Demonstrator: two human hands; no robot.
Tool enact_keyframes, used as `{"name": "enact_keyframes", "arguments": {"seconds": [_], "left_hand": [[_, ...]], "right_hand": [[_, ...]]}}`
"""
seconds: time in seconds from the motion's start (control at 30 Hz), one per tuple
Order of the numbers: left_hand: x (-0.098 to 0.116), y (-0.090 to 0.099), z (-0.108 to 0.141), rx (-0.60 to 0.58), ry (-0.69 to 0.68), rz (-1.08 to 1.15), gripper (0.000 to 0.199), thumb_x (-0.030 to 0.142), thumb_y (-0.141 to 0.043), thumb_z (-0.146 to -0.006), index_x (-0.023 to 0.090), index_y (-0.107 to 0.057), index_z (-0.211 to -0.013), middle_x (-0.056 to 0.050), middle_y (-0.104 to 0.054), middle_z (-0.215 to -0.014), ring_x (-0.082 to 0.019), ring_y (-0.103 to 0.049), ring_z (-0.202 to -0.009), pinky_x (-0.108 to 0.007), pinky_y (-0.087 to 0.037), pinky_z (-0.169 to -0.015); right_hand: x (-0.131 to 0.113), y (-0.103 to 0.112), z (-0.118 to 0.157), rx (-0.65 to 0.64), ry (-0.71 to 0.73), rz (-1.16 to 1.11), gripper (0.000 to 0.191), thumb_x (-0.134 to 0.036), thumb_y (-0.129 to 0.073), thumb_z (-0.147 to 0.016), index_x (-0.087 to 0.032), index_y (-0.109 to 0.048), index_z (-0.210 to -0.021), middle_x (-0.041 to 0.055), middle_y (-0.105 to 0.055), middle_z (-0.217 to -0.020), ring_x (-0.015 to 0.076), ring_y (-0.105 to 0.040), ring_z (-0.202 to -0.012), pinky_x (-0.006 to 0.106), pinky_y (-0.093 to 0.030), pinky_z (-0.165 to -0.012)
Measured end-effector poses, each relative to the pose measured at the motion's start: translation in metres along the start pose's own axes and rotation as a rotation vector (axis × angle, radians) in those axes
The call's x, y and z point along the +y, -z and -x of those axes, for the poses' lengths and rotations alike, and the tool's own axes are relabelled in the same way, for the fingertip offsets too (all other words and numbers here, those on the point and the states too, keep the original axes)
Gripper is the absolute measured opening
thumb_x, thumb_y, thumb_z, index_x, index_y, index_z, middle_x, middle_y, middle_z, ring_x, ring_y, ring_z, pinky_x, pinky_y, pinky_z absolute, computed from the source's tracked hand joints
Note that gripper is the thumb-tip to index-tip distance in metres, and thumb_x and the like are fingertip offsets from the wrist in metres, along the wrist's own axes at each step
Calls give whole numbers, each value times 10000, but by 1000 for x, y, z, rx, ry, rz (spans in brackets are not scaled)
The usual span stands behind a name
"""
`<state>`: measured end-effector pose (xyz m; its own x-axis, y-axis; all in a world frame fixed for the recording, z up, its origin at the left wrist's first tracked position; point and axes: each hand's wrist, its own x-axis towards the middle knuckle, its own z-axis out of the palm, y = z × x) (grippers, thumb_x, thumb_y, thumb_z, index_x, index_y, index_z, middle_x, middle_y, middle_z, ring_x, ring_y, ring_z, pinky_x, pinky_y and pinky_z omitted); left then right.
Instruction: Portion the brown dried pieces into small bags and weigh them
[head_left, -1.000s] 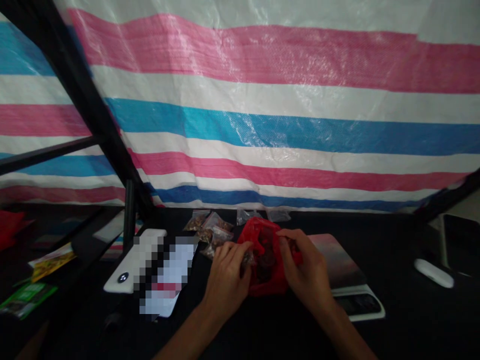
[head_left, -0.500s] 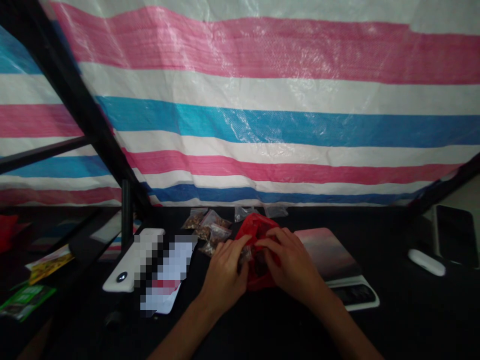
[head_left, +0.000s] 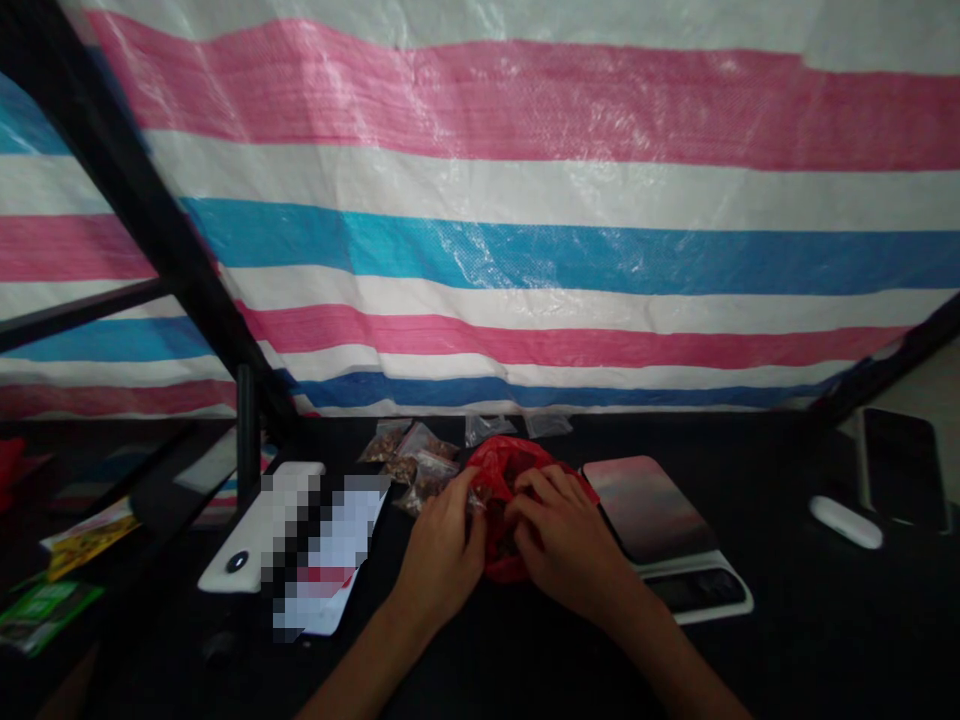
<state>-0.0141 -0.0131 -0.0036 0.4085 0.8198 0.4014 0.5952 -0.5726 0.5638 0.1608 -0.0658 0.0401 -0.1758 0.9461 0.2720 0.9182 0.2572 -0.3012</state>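
A red plastic bag (head_left: 501,458) stands open on the black table, with dark brown bits inside. My left hand (head_left: 441,545) is at the bag's left side, thumb and fingers closed on a small clear plastic bag (head_left: 478,496), mostly hidden by the fingers. Over the red bag's right part is my right hand (head_left: 562,535), its fingers curled down into the opening; what they pinch is hidden. Several small clear zip bags (head_left: 420,470) filled with brown bits lie just beyond my left hand.
Right of my right hand sits a kitchen scale (head_left: 652,510). Flat clear bags (head_left: 487,430) lie at the back. On the left are a white device (head_left: 262,525) and a partly blurred white packet (head_left: 334,555). Far right: a phone (head_left: 902,468) and a white case (head_left: 846,522).
My right hand's curled fingers have shifted slightly left over the red bag, whose opening shows more. My left hand keeps its grip. The whole view has shifted a little.
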Motion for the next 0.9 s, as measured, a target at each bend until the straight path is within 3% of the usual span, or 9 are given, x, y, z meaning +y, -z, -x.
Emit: {"name": "enact_keyframes", "arguments": {"seconds": [0.17, 0.3, 0.57, 0.7, 0.9], "left_hand": [[0, 1, 1, -38, -22, -76, 519, 101, -565, -850, 219, -519, -1354, -103, -720, -1235, -294, -688, -1120, -505, -525, -983], [2, 4, 0, -36, -52, -94, 511, 85, -561, -845, 226, -553, -1336, -90, -743, -1141, -280, -702, -1026, -476, -540, -927], [3, 3, -2, 18, 41, 178, 387, 170, -573, -900, 244, -586, -1279, -74, -720, -1212, -255, -675, -1106, -429, -533, -970], [4, 5, -4, 14, 82, 330, 360, 169, -508, -939, 254, -561, -1285, -55, -707, -1249, -216, -672, -1137, -378, -524, -996], [6, 9, -5, -17, 52, 198, 377, 114, -479, -907, 225, -577, -1253, -80, -721, -1223, -254, -683, -1114, -431, -525, -964]], "right_hand": [[0, -2, 0, 27, 25, 7, 259, -87, -574, -892, -236, -703, -1060, 45, -686, -1087, 249, -539, -1073, 412, -414, -938], [-1, -3, -1, 33, 8, -10, 326, -72, -577, -886, -229, -697, -1145, 62, -702, -1094, 255, -571, -1049, 412, -442, -915], [-7, -5, -3, 128, -38, -217, 379, -100, -477, -949, -240, -611, -1275, 78, -700, -1141, 227, -659, -1017, 403, -507, -940], [-1, -6, -4, 215, -88, -291, 365, -102, -485, -939, -238, -592, -1260, 79, -680, -1165, 218, -662, -1024, 380, -523, -940], [3, -6, -3, 196, -45, -82, 281, -46, -531, -884, -244, -690, -1005, 75, -639, -1110, 245, -595, -1041, 403, -478, -932]]}}
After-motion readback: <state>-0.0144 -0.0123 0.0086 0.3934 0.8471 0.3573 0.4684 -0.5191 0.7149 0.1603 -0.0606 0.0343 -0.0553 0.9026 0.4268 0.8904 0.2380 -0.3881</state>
